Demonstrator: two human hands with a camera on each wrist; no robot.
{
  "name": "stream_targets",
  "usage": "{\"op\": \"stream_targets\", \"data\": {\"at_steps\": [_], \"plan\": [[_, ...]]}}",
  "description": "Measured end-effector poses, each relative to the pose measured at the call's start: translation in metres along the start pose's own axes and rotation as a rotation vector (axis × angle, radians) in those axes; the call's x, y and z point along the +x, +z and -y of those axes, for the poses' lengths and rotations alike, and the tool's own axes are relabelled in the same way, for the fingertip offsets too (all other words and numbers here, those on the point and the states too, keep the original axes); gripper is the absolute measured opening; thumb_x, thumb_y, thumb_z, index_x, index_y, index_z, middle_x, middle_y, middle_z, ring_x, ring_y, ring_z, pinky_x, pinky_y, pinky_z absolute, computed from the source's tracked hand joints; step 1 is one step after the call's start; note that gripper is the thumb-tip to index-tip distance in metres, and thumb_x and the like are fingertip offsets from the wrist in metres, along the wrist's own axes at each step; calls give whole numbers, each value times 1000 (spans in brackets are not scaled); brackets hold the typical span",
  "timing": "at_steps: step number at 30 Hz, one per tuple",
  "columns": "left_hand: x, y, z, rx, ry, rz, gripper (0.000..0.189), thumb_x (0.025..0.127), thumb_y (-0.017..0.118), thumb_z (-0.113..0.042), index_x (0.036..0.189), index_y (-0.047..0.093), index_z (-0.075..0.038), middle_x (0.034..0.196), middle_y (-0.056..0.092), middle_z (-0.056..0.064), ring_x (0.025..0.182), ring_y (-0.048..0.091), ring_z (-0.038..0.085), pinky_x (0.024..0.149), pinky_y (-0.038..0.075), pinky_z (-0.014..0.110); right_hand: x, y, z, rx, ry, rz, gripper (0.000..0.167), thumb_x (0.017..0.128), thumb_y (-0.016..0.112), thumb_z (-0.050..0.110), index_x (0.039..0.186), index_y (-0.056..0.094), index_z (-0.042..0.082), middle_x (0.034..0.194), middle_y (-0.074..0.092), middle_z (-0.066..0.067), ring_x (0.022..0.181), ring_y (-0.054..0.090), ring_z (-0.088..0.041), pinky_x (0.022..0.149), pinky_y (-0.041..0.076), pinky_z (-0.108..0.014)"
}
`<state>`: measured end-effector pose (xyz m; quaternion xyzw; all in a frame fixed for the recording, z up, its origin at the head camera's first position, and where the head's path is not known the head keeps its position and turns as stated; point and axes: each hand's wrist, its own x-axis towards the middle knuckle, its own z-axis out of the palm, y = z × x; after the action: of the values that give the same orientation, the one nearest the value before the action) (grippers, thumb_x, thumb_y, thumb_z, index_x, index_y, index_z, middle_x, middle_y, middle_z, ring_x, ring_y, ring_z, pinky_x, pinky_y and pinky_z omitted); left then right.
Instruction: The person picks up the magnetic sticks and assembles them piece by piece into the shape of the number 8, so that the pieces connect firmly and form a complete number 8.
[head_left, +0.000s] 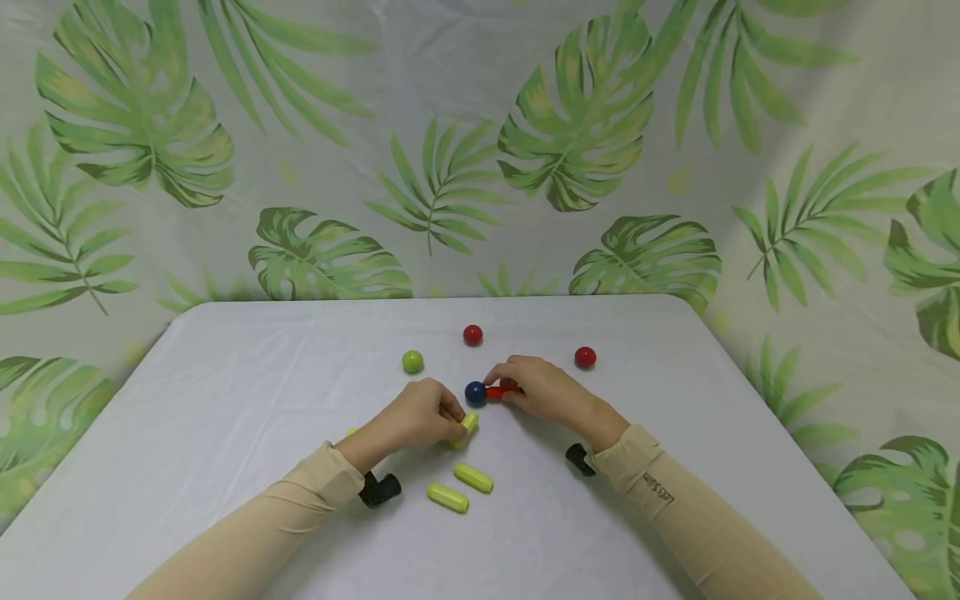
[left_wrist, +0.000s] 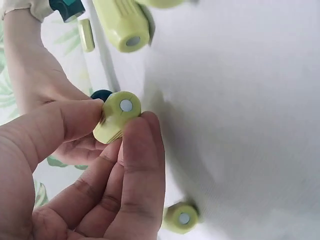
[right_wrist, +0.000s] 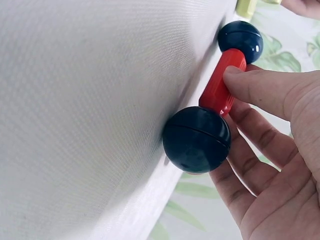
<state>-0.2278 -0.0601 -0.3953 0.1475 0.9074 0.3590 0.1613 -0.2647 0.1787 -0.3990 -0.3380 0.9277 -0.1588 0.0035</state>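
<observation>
Between the thumb and fingers of my left hand (head_left: 420, 417) is a yellow-green magnetic rod (left_wrist: 112, 125); its end, with a round silver-grey magnet, faces the left wrist camera. My right hand (head_left: 551, 393) pinches a red magnetic rod (right_wrist: 220, 82) by its middle. A dark blue ball (right_wrist: 196, 140) sits at one end of that rod and another blue ball (right_wrist: 240, 42) at its other end. In the head view one blue ball (head_left: 476, 393) shows, just beyond the yellow-green rod and apart from it; my right hand covers the far end.
Two yellow-green rods, one nearer (head_left: 447, 497) and one farther (head_left: 473, 477), lie in front of my hands. Behind are a green ball (head_left: 412, 361) and two red balls, one central (head_left: 472, 335) and one right (head_left: 585, 357). Black pieces lie by the left (head_left: 381, 490) and right (head_left: 580, 459) cuffs.
</observation>
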Motion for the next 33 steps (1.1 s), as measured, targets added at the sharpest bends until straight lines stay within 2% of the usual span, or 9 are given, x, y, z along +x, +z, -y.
{"op": "stream_targets", "data": {"at_steps": [6,11,21,29,33], "plan": [[-1,2,3,-98,-43,11,8,88,84,-12,95,81,-9,76,75,-1,70,68,10,64,53,24,1,1,-1,5,14,8,28,98,76,5,125,76,14,104,73,-3,91,64,-15,89,57,-34],[1,2,3,-172,-77,6,13,89,83,-17,97,80,-8,80,76,1,74,69,11,69,53,25,1,1,-1,5,11,3,28,98,76,5,125,76,14,103,73,-2,91,64,-15,90,57,-35],[6,4,4,-348,-135,40,15,91,81,-14,101,78,-3,90,77,5,72,70,7,70,56,21,1,0,-1,3,9,3,27,98,76,4,124,77,14,105,73,-2,94,65,-16,93,58,-36],[9,6,6,-440,-179,49,13,94,80,-10,103,77,-1,94,76,8,71,72,7,70,60,20,1,0,0,2,2,1,28,98,77,4,123,77,14,104,73,-3,93,64,-17,91,58,-36],[8,7,7,-452,-181,48,13,95,80,-10,103,76,0,96,77,9,71,72,7,70,61,20,0,0,0,-4,-5,-3,27,97,77,4,123,77,13,104,73,-3,92,64,-16,91,58,-35]]}}
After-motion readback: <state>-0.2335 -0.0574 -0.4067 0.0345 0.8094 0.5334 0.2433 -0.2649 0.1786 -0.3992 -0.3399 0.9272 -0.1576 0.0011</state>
